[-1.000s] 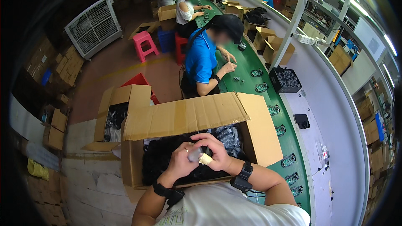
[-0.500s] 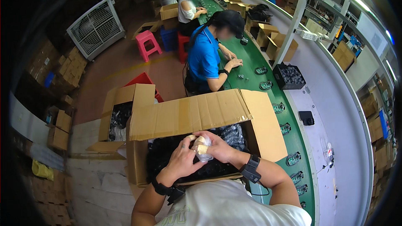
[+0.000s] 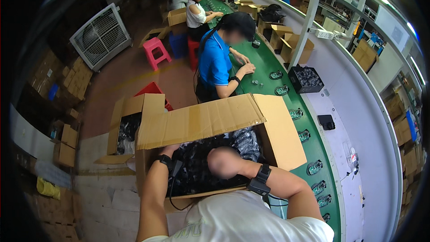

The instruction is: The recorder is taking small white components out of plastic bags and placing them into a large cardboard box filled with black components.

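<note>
In front of me stands an open cardboard box (image 3: 283, 141) full of black parts in clear plastic bags (image 3: 190, 163). My left hand (image 3: 171, 148) reaches into the box's left side, and the far flap hides its fingers. Over the middle of the contents is my right hand (image 3: 225, 162); it is smeared, so its fingers and anything in them do not show. The clear-wrapped bundle seen earlier cannot be made out. Silvery plastic bags (image 3: 245, 142) lie beyond my right hand.
Right of the box runs a green conveyor belt (image 3: 320, 152) carrying several small circuit-board assemblies (image 3: 304, 135). A co-worker in blue (image 3: 215, 58) sits beyond the box. Another open carton (image 3: 114, 130) stands to the left. A black bin of parts (image 3: 307, 79) sits beside the belt.
My hands were together over the box, around a small clear-wrapped bundle. They have parted: the left has gone down into the box's left side, while the right stays near the middle.
</note>
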The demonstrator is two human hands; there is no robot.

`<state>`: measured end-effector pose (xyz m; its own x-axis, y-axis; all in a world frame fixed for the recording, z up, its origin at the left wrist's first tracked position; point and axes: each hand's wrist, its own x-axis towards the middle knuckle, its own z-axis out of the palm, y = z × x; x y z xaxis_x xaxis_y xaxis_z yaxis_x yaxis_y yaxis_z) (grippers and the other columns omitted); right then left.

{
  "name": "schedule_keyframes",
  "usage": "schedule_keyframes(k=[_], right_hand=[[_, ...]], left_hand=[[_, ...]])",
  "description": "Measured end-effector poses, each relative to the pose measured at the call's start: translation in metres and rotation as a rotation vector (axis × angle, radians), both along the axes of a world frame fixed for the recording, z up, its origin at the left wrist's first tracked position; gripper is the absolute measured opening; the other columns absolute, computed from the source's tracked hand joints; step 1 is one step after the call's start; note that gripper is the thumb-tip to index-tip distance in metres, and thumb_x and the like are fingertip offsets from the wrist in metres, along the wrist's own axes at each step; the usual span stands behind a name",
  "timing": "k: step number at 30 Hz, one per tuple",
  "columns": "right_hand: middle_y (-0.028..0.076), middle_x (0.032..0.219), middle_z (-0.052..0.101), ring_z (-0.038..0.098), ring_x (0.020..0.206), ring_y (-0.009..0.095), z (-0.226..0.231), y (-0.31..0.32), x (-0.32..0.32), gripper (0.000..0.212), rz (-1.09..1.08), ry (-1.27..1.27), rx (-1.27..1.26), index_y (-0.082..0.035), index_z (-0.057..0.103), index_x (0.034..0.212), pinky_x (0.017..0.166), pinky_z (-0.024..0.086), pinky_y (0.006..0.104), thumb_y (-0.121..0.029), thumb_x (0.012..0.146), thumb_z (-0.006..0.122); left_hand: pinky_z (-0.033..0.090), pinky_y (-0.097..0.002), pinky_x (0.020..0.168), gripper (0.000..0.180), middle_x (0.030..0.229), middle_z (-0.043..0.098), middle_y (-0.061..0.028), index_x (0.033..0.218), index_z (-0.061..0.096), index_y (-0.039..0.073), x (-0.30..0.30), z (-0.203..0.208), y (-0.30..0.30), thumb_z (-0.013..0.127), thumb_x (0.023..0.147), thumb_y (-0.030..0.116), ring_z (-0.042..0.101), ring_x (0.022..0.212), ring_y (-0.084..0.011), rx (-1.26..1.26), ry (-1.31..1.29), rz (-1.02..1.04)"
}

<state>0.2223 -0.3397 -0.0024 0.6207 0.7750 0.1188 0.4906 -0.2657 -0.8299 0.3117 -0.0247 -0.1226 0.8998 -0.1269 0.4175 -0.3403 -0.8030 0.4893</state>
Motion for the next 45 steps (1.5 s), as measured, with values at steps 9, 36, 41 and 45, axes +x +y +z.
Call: schedule_keyframes(k=[9,36,41,45], right_hand=[[0.016,0.092,0.069,0.068,0.088,0.036,-0.008,-0.007,0.013,0.016,-0.161,-0.11,-0.03,-0.005,0.073,0.071,0.077,0.056,0.0426,-0.021,0.073,0.071],[0.012,0.095,0.068,0.067,0.087,0.028,0.028,-0.006,0.001,0.011,-0.061,-0.117,0.454,-0.003,0.073,0.097,0.077,0.053,0.0368,-0.009,0.088,0.075],[0.012,0.095,0.07,0.068,0.085,0.028,0.027,-0.001,-0.008,0.011,0.2,0.019,0.46,-0.004,0.074,0.092,0.077,0.054,0.0369,-0.014,0.089,0.077],[0.009,0.088,0.07,0.068,0.076,0.022,0.008,-0.004,0.001,0.015,0.168,0.087,0.529,-0.002,0.071,0.096,0.07,0.054,0.0332,-0.017,0.094,0.071]], left_hand=[[0.05,-0.0415,0.098,0.046,0.126,0.068,-0.0154,0.13,0.063,0.006,0.008,-0.009,-0.012,0.068,0.096,0.036,0.063,0.118,-0.0321,0.092,0.326,-0.064],[0.052,-0.0278,0.086,0.015,0.104,0.07,-0.006,0.098,0.056,0.005,-0.159,0.106,-0.105,0.068,0.093,-0.003,0.064,0.094,-0.0099,-1.267,0.018,-0.039],[0.055,-0.0306,0.086,0.021,0.101,0.07,-0.0079,0.094,0.054,0.006,-0.159,0.098,-0.093,0.061,0.087,-0.012,0.066,0.091,-0.012,-1.403,0.131,-0.117],[0.057,-0.0346,0.086,0.021,0.1,0.071,-0.0109,0.094,0.054,0.005,-0.157,0.108,-0.092,0.059,0.085,-0.013,0.07,0.092,-0.017,-1.504,0.203,-0.22]])
